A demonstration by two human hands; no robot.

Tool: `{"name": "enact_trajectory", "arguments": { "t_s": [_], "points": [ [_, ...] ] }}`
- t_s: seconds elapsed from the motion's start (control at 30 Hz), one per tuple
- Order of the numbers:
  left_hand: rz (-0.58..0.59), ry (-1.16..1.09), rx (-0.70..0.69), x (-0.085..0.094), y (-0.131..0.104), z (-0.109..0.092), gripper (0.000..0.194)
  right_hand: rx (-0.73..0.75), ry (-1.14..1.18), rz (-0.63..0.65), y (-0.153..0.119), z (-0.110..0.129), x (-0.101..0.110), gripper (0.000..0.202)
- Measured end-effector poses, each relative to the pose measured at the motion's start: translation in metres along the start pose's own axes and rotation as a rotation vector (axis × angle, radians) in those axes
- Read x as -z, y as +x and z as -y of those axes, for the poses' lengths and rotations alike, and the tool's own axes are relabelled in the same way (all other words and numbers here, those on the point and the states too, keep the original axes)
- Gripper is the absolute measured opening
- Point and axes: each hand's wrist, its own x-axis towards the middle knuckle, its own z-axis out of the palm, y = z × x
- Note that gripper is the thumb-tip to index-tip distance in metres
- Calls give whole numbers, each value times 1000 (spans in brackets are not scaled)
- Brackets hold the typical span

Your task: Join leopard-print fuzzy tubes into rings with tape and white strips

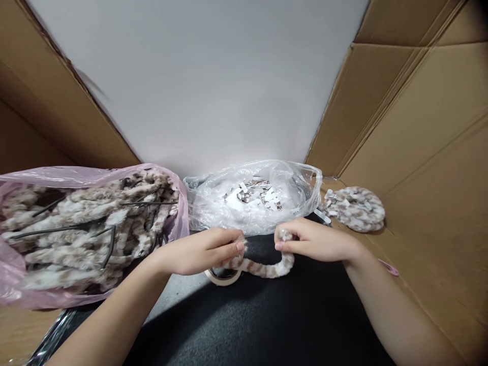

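Note:
A furry white-and-brown strip (267,268) hangs in a U between my two hands, above a dark surface (244,320). My left hand (208,250) pinches one end of it between thumb and fingers. Its other end curls up into my right hand (312,239), whose fingers are closed round it. Just under my left hand lies a roll of tape (224,279), partly covered by the strip and the hand. Beyond both hands sits a clear plastic bag (213,213) with many small white tags (272,198) in it.
At the left, a pink plastic bag (185,213) is full of furry strips (76,218) with dark cords. A coiled furry bundle (358,208) lies on cardboard at the right, near a pink clip-like item (389,267). Cardboard walls (427,152) flank a white panel (213,86).

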Motion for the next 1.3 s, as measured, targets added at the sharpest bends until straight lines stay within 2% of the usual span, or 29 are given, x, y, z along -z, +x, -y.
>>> {"name": "enact_trajectory", "arguments": {
  "t_s": [0.17, 0.23, 0.3, 0.4, 0.53, 0.57, 0.6, 0.63, 0.73, 0.77, 0.8, 0.87, 0.97, 1.0, 1.07, 1.17, 1.3],
  "points": [
    [-170, -131, -102, -15, 14, -3, 34, 71, 74, -69, 7, 4, -11, 12],
    [-247, -164, -126, -21, 20, -1, 31, 91, 82, -85, 10, 4, -14, 13],
    [-276, -164, -118, -24, 22, 0, 27, 93, 72, -105, 11, 4, -16, 15],
    [-200, -75, -43, -19, 17, 1, 26, 101, 52, -122, 10, 3, -13, 16],
    [118, 58, 39, -10, 4, -3, 22, 109, 77, -127, 9, 1, -11, 14],
    [148, 65, 40, -11, 3, -4, 22, 111, 88, -122, 9, 2, -12, 14],
    [119, 60, 31, -13, 3, -5, 24, 117, 103, -118, 9, 4, -14, 15],
    [39, 40, 10, -16, 5, -5, 27, 129, 124, -116, 10, 5, -16, 15],
    [-292, -128, -129, -35, 19, -2, 55, 187, 181, -197, 13, 11, -25, 10],
    [-309, -229, -181, -41, 25, 1, 60, 194, 179, -252, 14, 11, -28, 7],
    [-283, -358, -210, -48, 30, 4, 56, 191, 168, -317, 16, 10, -29, 3],
    [-222, -643, -126, -57, 41, 11, 33, 159, 108, -484, 22, 2, -29, 14],
    [-245, -1021, -17, -65, 54, 19, 28, 53, -145, -713, 34, -22, -24, 22],
    [-255, -1087, -14, -67, 57, 22, 29, 1, -280, -722, 38, -31, -22, 21],
    [-242, -1143, -10, -74, 62, 25, 33, -94, -457, -656, 45, -48, -21, 23],
    [-191, -1173, 15, -88, 69, 29, 41, -174, -524, -569, 52, -64, -27, 27],
    [-180, -1221, 30, -104, 75, 34, 47, -246, -588, -504, 55, -66, -38, 36]
  ]
}}
